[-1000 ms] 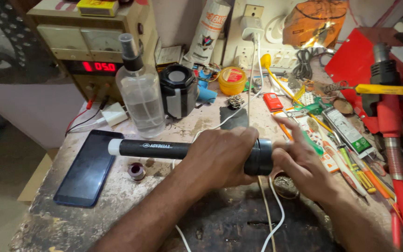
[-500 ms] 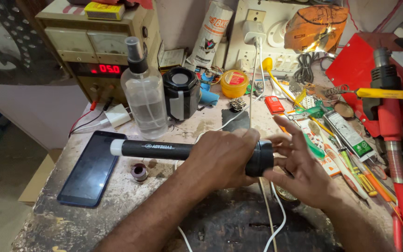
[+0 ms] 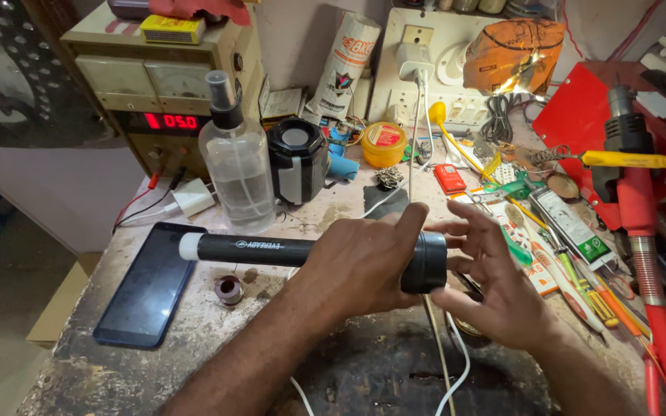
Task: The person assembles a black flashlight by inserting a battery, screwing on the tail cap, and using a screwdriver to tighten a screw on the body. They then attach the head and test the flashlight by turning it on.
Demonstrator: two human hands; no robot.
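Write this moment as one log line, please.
left hand: grips black flashlight | right hand: open at its head | below: workbench

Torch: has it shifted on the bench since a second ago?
No. The black torch, gripped by the left hand, keeps its white end by the top right corner of the phone, as before.

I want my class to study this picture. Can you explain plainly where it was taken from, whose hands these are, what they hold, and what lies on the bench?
The picture comes from a camera worn on a person's head, looking down at their own two bare hands over a cluttered workbench. The left hand wraps around a long black torch, held level above the bench. The right hand, fingers spread, touches the torch's wide head. On the bench lie a dark phone, a clear spray bottle, a small black speaker, a yellow tin and screwdrivers. A power supply stands behind.
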